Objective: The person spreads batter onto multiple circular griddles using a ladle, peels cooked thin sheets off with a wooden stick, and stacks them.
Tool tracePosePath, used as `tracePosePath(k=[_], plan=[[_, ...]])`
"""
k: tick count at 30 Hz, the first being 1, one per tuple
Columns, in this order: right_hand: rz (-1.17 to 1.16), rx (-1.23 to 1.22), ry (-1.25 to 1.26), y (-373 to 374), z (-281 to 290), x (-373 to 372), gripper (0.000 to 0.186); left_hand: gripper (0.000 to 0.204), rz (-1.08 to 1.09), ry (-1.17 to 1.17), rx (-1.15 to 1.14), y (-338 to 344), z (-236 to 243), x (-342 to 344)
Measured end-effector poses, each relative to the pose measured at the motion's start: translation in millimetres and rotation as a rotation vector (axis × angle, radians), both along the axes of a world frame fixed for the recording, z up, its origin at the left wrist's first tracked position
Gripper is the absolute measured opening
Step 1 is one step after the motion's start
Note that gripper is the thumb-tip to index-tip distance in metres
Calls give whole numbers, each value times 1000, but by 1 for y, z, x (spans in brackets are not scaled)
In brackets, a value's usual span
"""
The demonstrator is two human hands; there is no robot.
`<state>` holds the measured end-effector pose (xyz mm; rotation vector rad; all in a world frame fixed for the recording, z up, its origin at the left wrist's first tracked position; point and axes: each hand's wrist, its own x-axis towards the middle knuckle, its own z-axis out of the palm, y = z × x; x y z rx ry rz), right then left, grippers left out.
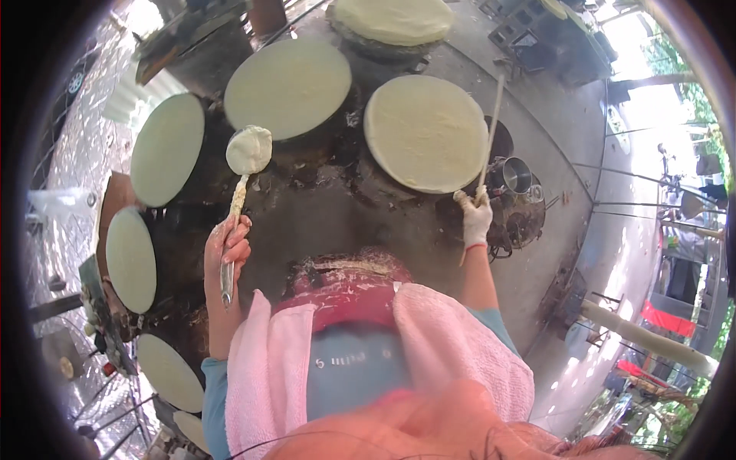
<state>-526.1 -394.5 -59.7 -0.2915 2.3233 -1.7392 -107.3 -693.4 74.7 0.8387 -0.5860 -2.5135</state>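
My left hand (228, 253) is closed on the metal handle of a batter-coated ladle (248, 150), held up with thick cream paste in its head. My right hand (474, 215), in a white glove with batter on the fingers, grips a long pale stick (493, 123) pointing away from me, at the right side of a big round pale batter disc (424, 132). A second disc (287, 86) lies beyond the ladle, and another (167, 149) stands to its left.
Several more round discs line the left (132, 259) and far side (391, 19), on dark round surfaces. Metal pots (515, 175) sit right of my right hand. Poles (648, 337), bars and clutter are along the right; a red, batter-smeared apron (345, 295) covers my front.
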Motion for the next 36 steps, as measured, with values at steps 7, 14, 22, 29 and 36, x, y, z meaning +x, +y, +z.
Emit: tracePosePath(k=[7, 14, 22, 29, 36], plan=[[64, -21, -1, -18, -61, -170, 92, 29, 90, 352, 323, 30, 30, -97], [246, 165, 156, -41, -85, -215, 102, 31, 44, 287, 249, 32, 43, -168], [310, 88, 24, -85, 42, -172, 56, 31, -1, 118, 137, -11, 33, -190], [333, 6, -44, -181, 217, -149, 34, 31, -147, -28, -58, -79, 16, -185], [496, 257, 520, -321, 375, -192, 33, 27, -224, -93, -54, -141, 14, -176]])
